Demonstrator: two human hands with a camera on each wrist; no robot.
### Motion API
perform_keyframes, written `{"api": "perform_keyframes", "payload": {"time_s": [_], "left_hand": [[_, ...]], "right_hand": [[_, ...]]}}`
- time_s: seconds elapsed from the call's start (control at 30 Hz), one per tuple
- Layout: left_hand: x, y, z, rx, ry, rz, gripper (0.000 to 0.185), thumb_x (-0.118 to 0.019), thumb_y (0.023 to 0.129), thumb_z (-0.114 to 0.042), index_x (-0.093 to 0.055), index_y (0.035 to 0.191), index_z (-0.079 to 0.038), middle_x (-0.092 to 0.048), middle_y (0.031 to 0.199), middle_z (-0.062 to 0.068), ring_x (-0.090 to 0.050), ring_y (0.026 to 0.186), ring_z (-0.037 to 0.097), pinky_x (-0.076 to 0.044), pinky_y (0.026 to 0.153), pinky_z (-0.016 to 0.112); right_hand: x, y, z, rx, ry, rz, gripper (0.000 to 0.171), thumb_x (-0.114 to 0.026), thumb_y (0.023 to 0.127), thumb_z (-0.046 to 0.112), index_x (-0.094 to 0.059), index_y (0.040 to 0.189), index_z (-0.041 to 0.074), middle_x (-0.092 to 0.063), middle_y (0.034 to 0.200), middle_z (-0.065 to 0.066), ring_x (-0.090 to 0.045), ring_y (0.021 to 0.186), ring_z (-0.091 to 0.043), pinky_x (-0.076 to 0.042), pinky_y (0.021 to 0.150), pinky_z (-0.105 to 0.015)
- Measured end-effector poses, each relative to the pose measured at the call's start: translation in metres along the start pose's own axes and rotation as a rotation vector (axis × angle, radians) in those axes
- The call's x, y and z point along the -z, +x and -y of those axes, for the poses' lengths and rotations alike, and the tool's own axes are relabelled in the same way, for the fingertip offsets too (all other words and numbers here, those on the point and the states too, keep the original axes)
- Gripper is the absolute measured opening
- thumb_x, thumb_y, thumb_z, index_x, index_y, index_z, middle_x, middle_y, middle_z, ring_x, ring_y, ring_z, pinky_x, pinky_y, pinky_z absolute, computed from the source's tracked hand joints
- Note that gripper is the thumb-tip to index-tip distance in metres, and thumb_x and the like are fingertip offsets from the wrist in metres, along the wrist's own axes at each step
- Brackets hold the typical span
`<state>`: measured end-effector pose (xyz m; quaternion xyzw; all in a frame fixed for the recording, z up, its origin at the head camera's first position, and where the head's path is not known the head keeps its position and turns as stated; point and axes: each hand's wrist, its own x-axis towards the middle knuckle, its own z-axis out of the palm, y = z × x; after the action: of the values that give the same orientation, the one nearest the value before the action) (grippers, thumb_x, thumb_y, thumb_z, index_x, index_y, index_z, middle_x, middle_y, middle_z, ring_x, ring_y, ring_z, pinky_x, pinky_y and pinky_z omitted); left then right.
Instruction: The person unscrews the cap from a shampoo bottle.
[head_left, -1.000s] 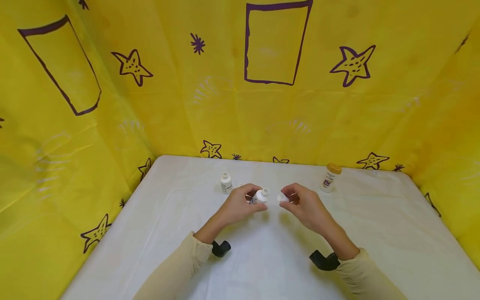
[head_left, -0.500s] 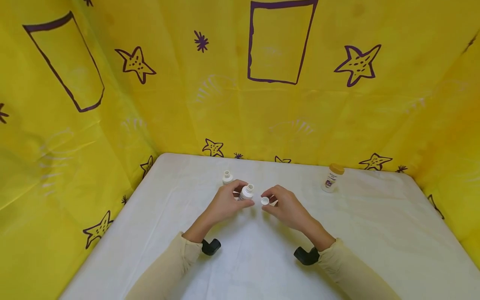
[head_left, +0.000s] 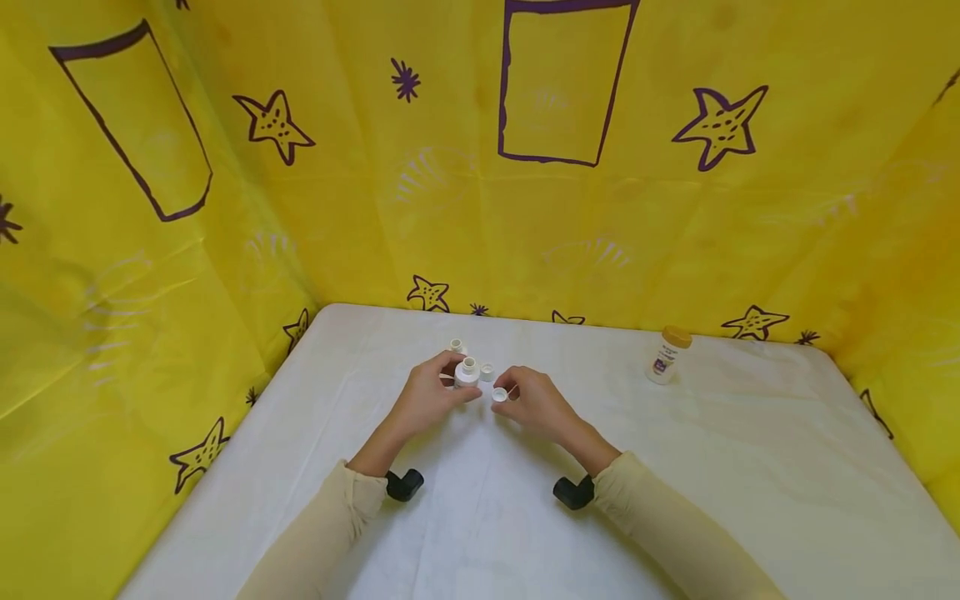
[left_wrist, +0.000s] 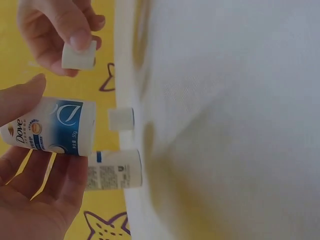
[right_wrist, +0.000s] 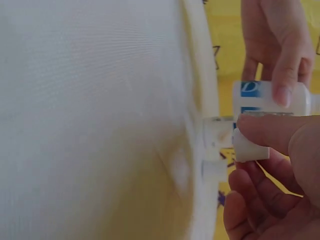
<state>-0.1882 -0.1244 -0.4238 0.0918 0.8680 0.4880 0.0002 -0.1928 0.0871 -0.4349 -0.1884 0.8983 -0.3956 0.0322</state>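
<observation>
My left hand point(head_left: 423, 398) grips a small white bottle point(head_left: 467, 377) by its sides, raised over the table. Its neck is uncapped, and a Dove label with a blue patch faces the left wrist camera. Just to its right, my right hand point(head_left: 538, 406) pinches a white screw cap point(head_left: 500, 395) between thumb and fingers, hollow side up. Bottle and cap are a short gap apart. A second uncapped white bottle point(left_wrist: 117, 170) stands on the table behind the left hand, mostly covered by it in the head view. Another white cap point(head_left: 487, 372) lies between the hands, farther back.
A white bottle with an orange-yellow lid point(head_left: 666, 357) stands at the back right. The table has a white cloth point(head_left: 480, 533), and yellow curtains point(head_left: 420, 208) with purple drawings rise along its back and sides.
Both hands have moved left, carrying the bottle and the cap. The cap has turned hollow side up, and the bottle has come more upright. The loose cap on the table is now uncovered.
</observation>
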Motion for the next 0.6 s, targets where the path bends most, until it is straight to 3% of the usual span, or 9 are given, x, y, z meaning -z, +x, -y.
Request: {"api": "perform_keyframes", "payload": {"time_s": [0.23, 0.6], "left_hand": [[0.006, 0.005, 0.014, 0.012, 0.004, -0.014, 0.052, -0.086, 0.082, -0.018, -0.064, 0.127, -0.009, -0.071, 0.116, 0.009, -0.068, 0.105, 0.023, -0.058, 0.093, 0.037], [0.010, 0.010, 0.025, 0.057, 0.033, -0.017, 0.049, -0.086, 0.082, -0.018, -0.063, 0.124, -0.007, -0.071, 0.116, 0.011, -0.069, 0.102, 0.023, -0.059, 0.086, 0.033]], "right_hand": [[-0.019, 0.015, -0.002, -0.012, -0.022, 0.034, 0.022, -0.082, 0.085, 0.016, -0.069, 0.102, 0.010, -0.070, 0.092, -0.002, -0.059, 0.081, -0.013, -0.051, 0.075, -0.027], [-0.029, 0.031, -0.003, -0.003, -0.060, 0.051, 0.019, -0.084, 0.083, 0.020, -0.071, 0.093, 0.010, -0.063, 0.081, 0.000, -0.054, 0.077, -0.014, -0.045, 0.071, -0.027]]}}
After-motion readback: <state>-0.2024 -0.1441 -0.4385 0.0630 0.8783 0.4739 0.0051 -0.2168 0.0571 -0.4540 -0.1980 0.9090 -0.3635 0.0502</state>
